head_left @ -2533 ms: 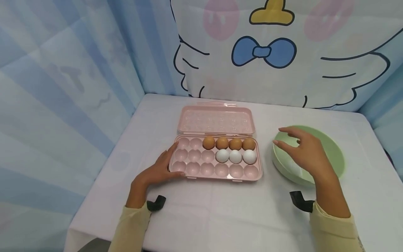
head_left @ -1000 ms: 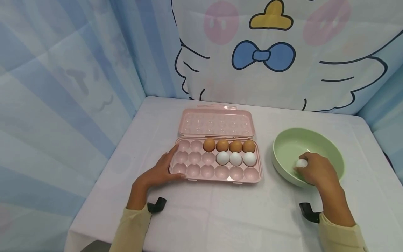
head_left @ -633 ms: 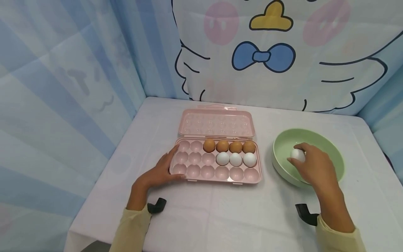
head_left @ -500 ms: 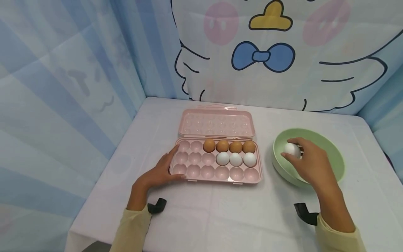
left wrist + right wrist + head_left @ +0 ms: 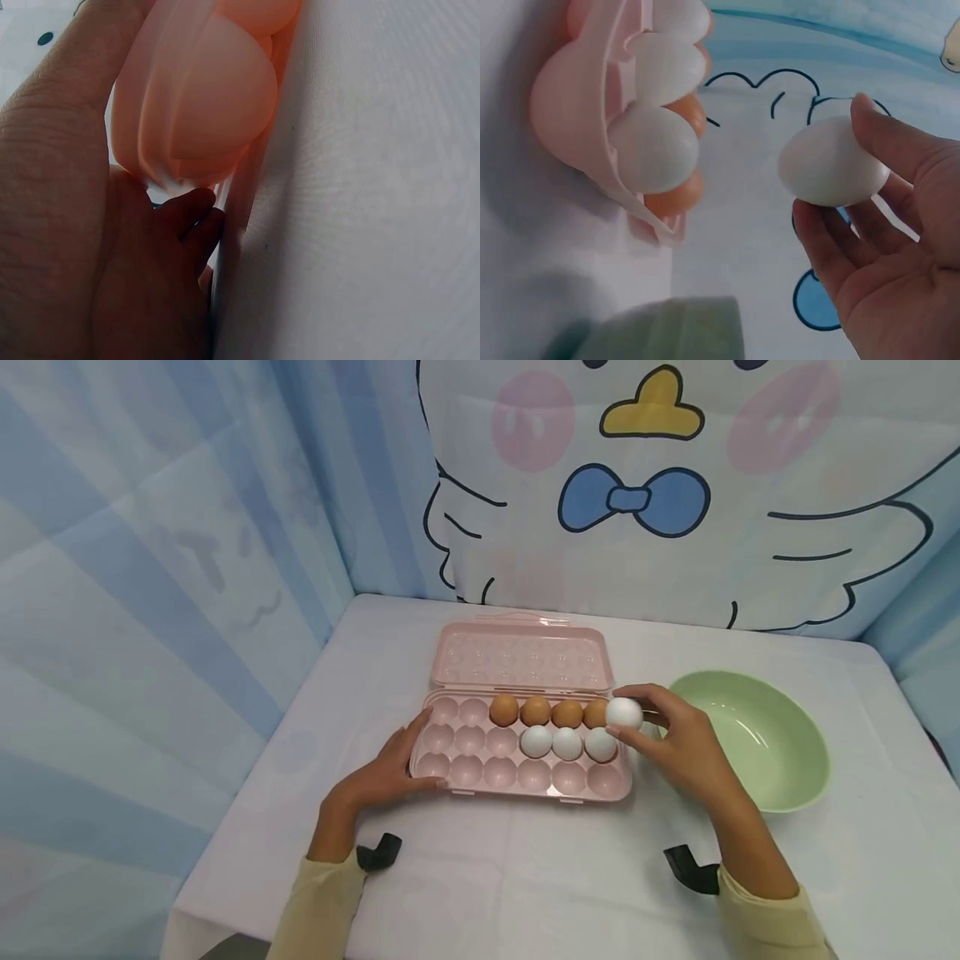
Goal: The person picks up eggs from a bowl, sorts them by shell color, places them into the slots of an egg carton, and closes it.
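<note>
A pink egg tray point(image 5: 465, 770) lies open on the white table, its lid point(image 5: 517, 656) folded back. Several brown eggs point(image 5: 536, 711) fill the right of its far row and three white eggs point(image 5: 567, 743) the right of its middle row. My right hand point(image 5: 678, 745) pinches a white egg point(image 5: 623, 713) point(image 5: 831, 163) above the tray's right end. My left hand point(image 5: 384, 768) rests against the tray's left front corner point(image 5: 195, 97), thumb along its side.
A green bowl point(image 5: 757, 739) with nothing showing inside stands right of the tray. Patterned curtains close in the table on the left and at the back. Bare tablecloth lies in front of the tray.
My right hand reached into the green bowl, picked up a white egg and carried it left to the tray's right end. The left hand has stayed at the tray.
</note>
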{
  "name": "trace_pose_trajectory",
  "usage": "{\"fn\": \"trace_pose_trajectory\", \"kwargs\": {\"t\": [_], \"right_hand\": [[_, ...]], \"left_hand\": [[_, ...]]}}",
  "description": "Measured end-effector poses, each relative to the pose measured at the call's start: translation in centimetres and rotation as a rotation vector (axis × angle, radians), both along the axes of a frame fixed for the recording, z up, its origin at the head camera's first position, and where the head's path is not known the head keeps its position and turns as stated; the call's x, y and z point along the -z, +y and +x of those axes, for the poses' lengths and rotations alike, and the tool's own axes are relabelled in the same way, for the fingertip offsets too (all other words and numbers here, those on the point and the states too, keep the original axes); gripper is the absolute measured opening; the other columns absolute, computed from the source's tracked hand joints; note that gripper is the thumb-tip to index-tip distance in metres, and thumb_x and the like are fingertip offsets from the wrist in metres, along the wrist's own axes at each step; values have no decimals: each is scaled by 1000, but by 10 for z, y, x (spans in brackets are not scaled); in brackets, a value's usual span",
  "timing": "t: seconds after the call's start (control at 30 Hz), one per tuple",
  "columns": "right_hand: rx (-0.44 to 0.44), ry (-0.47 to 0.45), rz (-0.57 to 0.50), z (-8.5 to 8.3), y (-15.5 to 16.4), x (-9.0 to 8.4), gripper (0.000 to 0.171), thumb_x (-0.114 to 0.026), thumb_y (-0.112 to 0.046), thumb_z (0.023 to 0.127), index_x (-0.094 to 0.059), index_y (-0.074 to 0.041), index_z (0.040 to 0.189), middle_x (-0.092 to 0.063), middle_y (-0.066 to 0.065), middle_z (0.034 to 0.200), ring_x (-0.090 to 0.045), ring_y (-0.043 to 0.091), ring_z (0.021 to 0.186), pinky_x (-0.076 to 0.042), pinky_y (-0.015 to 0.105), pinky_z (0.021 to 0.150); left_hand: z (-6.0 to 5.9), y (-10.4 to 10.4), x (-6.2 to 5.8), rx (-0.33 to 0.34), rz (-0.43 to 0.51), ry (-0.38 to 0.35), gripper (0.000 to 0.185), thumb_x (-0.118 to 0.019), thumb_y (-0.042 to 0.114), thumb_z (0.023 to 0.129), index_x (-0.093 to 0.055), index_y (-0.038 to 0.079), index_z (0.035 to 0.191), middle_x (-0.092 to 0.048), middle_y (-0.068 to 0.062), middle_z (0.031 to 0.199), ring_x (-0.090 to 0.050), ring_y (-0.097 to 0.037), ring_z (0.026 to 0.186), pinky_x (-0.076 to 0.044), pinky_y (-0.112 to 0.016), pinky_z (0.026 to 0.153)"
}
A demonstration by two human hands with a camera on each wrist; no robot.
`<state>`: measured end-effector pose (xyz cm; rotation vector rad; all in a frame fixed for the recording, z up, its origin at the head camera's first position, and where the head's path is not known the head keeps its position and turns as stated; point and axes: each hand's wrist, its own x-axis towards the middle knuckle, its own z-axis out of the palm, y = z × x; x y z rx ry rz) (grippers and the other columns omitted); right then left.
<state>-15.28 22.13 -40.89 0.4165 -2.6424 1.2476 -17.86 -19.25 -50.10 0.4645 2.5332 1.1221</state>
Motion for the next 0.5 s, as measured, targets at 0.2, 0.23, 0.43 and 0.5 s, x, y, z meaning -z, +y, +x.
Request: {"fn": "trace_pose_trajectory", "kwargs": {"t": [0.2,0.23,0.43,0.5], "right_hand": [[-96,-37,-127,-9,-15,14,44,-86,-8,87,-68,-5,126,-70,10,117,-69,28,107,-51,15,91],[-101,-46,-134,-11,-17,15,44,-86,-9,86,-68,-5,126,-70,10,117,-69,28,107,-51,16,91],[-131,-111,-202,-20,-30,20,46,-87,-11,86,-67,-7,127,-70,8,118,-70,24,102,-57,32,89],[-145,-137,-236,-22,-34,24,45,-87,-11,86,-68,-8,127,-70,8,118,-71,23,101,-57,33,89]], "left_hand": [[1,0,-1,-2,12,1,119,-82,54,83,-5,22,168,-10,-8,172,-5,-32,156,-7,-58,123],[1,0,-1,-3,11,0,120,-82,55,82,-5,22,168,-10,-8,172,-5,-33,156,-7,-58,123],[1,-1,-1,4,7,3,120,-82,53,83,-4,20,168,-10,-9,172,-5,-32,157,-4,-55,123],[1,-1,0,5,7,5,120,-82,53,84,-4,19,168,-10,-9,172,-4,-32,157,-3,-54,124]]}}
